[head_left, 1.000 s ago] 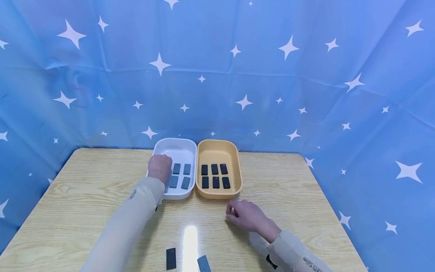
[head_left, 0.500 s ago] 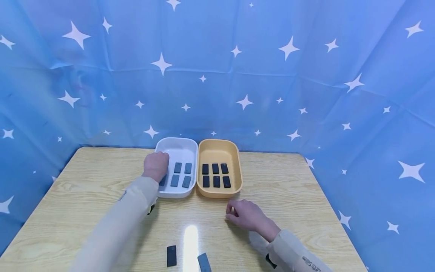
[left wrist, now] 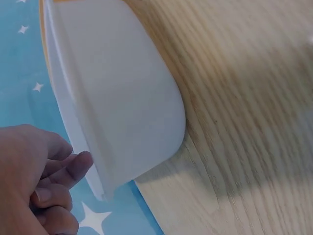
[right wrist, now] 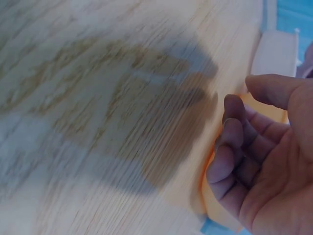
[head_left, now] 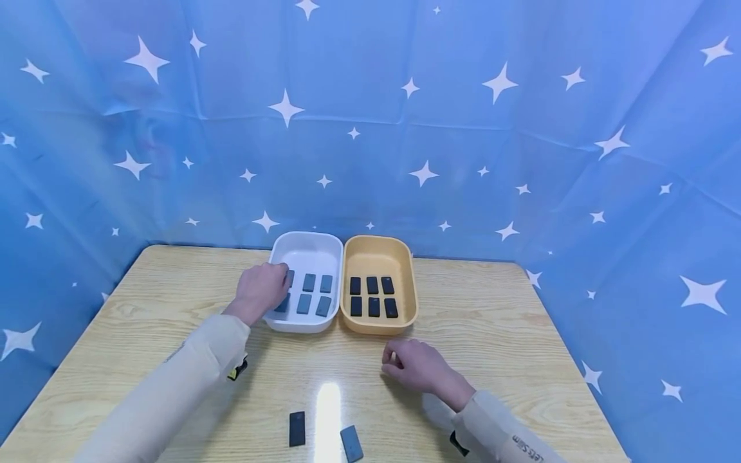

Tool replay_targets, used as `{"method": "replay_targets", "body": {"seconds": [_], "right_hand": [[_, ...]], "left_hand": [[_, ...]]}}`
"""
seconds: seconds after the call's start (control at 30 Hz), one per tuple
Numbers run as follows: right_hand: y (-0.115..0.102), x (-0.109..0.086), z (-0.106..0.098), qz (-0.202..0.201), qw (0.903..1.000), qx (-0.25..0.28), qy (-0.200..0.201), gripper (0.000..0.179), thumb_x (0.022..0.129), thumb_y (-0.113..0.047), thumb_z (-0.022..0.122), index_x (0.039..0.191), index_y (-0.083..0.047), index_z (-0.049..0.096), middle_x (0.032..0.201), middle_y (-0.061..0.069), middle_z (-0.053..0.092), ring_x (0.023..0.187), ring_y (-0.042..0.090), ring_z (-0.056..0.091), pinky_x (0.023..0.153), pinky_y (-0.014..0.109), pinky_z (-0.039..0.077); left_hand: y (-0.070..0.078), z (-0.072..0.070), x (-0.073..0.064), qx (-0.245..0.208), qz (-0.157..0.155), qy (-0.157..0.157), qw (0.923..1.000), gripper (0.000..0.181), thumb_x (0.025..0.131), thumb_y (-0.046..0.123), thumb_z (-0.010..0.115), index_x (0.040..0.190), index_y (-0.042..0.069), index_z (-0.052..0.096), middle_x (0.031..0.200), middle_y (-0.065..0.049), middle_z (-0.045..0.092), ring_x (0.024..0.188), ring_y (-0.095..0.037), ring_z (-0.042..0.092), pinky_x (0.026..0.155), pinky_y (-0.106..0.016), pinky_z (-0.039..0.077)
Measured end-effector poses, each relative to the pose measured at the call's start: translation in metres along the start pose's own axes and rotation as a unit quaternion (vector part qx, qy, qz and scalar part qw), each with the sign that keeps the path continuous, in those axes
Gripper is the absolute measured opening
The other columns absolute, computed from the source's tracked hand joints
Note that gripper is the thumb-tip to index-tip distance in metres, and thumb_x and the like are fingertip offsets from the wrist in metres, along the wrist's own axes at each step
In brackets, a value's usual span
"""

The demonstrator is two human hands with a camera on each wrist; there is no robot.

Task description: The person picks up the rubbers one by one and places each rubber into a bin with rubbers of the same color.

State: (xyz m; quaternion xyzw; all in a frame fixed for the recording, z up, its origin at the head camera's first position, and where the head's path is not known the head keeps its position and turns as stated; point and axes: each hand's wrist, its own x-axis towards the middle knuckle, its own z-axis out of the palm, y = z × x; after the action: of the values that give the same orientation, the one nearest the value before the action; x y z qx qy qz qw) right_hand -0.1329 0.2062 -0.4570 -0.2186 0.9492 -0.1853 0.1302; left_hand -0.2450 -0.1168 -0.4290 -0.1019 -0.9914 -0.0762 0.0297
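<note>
My left hand point(head_left: 262, 288) is over the left rim of the white tray point(head_left: 307, 326), its fingers loosely bent. The left wrist view shows nothing between its thumb and fingers. Inside that tray lie several flat blue-grey rectangular blocks point(head_left: 303, 303) in two rows. A grey block point(head_left: 291, 278) at the far left is partly covered by the fingers, so contact is unclear. My right hand point(head_left: 419, 368) hovers low over the table in front of the yellow tray point(head_left: 379, 328). Its fingers curl loosely around nothing. Several black blocks point(head_left: 374, 307) lie in two rows in the yellow tray.
One black block point(head_left: 297, 429) and one blue-grey block point(head_left: 351, 444) lie near the front of the wooden table point(head_left: 492, 308). Both trays stand side by side near the back edge. Behind them hangs a blue curtain point(head_left: 370, 154) with white stars.
My left hand has drawn back leftward across the white tray, uncovering grey blocks in its left column. The right hand stays in nearly the same place. The head view has shifted slightly.
</note>
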Motion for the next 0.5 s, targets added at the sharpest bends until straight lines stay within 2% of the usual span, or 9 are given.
{"method": "replay_targets", "body": {"seconds": [0.27,0.5], "right_hand": [[-0.003,0.002,0.004,-0.010,0.9999,-0.002,0.001,0.006,0.090,-0.026,0.065,0.087,-0.021,0.063,0.065,-0.012,0.053,0.055,0.002,0.045,0.053,0.023,0.038],[-0.009,0.003,0.006,-0.018,0.9998,-0.007,0.000,0.006,0.089,-0.025,0.066,0.087,-0.020,0.063,0.069,-0.011,0.056,0.059,0.002,0.046,0.055,0.023,0.038]], "left_hand": [[-0.007,-0.009,-0.021,-0.038,0.012,0.009,0.9992,0.022,0.095,0.024,0.057,0.104,0.007,0.068,0.065,-0.002,0.061,0.056,-0.016,0.054,0.048,-0.031,0.041],[-0.007,-0.014,-0.037,-0.055,0.019,0.016,0.9982,0.025,0.095,0.023,0.056,0.110,0.008,0.069,0.063,0.000,0.059,0.055,-0.016,0.052,0.047,-0.030,0.038]]}}
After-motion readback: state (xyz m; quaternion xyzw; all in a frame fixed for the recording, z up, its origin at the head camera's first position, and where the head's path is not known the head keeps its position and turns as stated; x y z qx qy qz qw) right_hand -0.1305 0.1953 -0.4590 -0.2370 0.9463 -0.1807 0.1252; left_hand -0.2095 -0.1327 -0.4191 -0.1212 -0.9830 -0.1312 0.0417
